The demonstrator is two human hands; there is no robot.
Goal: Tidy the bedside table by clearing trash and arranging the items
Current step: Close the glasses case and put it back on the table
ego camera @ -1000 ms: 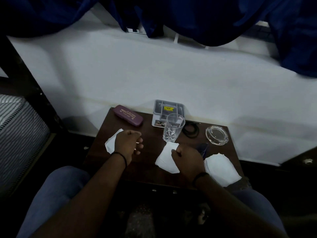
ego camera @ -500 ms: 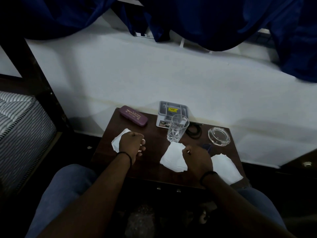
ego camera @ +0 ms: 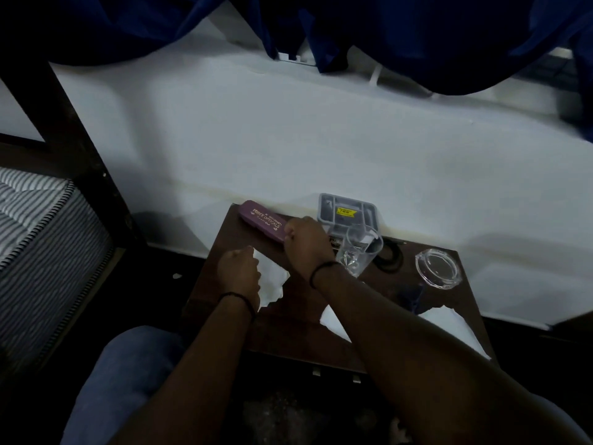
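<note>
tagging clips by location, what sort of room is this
Most likely a bedroom, at the bedside. A striped mattress in a dark frame sits beside a small wooden bedside table against a white wall, holding a spectacle case, a drinking glass and paper tissues.

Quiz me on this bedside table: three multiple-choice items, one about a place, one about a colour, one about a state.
1. Where is the glass ashtray?
A. back right of the table
B. front left corner
C. on the mattress

2. What colour is the spectacle case?
A. green
B. purple
C. white

3. How does the drinking glass stand?
A. tipped over
B. upside down
C. upright

Answers: 1 A, it sits right of the drinking glass near the wall. 2 B, purple with gold lettering, the right hand at its end. 3 C, its open rim faces up.
</note>
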